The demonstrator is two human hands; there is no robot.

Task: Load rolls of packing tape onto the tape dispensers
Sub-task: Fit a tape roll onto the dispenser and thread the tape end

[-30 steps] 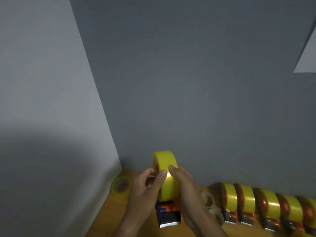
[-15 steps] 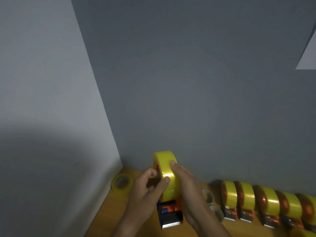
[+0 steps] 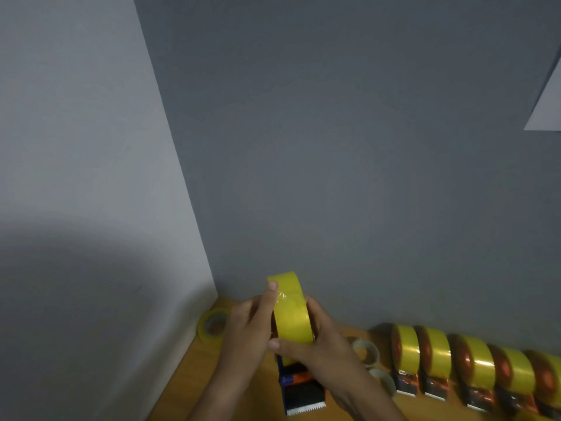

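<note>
Yellow packing tape roll [image 3: 290,308] stands on edge between two hands, its broad glossy band facing up and toward the viewer, its axle line running left to right. It sits on top of a tape dispenser [image 3: 299,387] whose dark body and serrated cutting blade point toward the person, low in the view and resting on a wooden tabletop [image 3: 182,387].

Left hand [image 3: 247,332] is curled against the roll's left face, with its thumb laid up along the band near the top. Right hand [image 3: 315,338] wraps the right side, its thumb pressed across the lower front of the band. Both hands are clamped on the roll, one on each side and equally near. Whether the core is fully seated on the hub cannot be seen, as the hands cover it.

My guess is that the coming move is to find the tape's loose end and draw it down toward the blade, which lies directly below and nearer the person than the roll.

To the left, in the corner where two grey walls meet, a thinner yellow roll [image 3: 212,325] lies flat. To the right, two empty cores [image 3: 365,354] sit beside a row of loaded dispensers [image 3: 473,369] lined along the wall.
</note>
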